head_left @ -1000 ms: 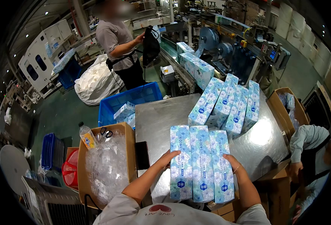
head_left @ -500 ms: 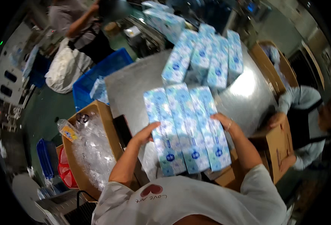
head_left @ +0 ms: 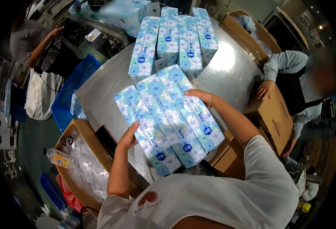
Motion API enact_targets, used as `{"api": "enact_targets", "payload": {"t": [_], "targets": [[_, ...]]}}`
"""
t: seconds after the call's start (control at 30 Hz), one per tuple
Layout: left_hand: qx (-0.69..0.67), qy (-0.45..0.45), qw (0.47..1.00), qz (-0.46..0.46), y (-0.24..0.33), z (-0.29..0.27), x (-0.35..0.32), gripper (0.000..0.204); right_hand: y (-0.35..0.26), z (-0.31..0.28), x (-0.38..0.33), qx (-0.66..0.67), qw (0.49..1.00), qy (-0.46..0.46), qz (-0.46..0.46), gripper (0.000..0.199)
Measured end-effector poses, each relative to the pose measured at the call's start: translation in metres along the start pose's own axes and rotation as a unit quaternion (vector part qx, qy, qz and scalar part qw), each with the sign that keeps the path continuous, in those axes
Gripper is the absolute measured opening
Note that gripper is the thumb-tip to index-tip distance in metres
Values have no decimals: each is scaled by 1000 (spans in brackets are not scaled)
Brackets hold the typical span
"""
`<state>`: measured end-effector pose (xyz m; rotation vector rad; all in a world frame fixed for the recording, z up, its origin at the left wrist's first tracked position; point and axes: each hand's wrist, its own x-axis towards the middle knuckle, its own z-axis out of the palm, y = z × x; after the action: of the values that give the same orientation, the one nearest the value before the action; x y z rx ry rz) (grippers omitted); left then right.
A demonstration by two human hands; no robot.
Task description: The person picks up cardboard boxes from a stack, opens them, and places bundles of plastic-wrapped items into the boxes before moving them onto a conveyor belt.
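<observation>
Three long tissue packs with a blue and lilac flower print lie side by side between my hands, slanting from upper left to lower right in front of my chest. My left hand is closed against the outer side of the left pack, thumb along its edge. On the opposite side my right hand grips the right pack, fingertips over its upper face. Just beyond them, several matching packs stand in a row on the metal table. The undersides of the held packs are hidden.
At my left, a cardboard box holds clear plastic film, a bottle and scissors. A blue crate stands behind it. On the right a co-worker's hands hold a carton. Another open carton stands farther back.
My view has turned rightward, so the table and the row of packs sit farther left. The three held packs slant more now. Both hands keep their hold at the sides.
</observation>
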<state>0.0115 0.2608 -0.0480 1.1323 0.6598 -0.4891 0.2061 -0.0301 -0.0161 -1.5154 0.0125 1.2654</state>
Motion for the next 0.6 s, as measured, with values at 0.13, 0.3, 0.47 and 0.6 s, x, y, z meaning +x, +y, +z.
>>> {"api": "enact_targets", "payload": {"t": [0.13,0.3,0.47,0.6], "targets": [[-76,-56,995,20,-30,-13,8,62,8,5,-6,55,998,-35,8,86],[-54,-31,994,85,-54,-38,21,70,29,-1,-8,125,988,-43,-85,79],[215,-82,936,267,26,-7,1,68,16,-2,-107,118,943,56,-306,62],[341,-296,821,350,75,80,-3,55,62,-26,-231,71,881,142,-446,57]]}}
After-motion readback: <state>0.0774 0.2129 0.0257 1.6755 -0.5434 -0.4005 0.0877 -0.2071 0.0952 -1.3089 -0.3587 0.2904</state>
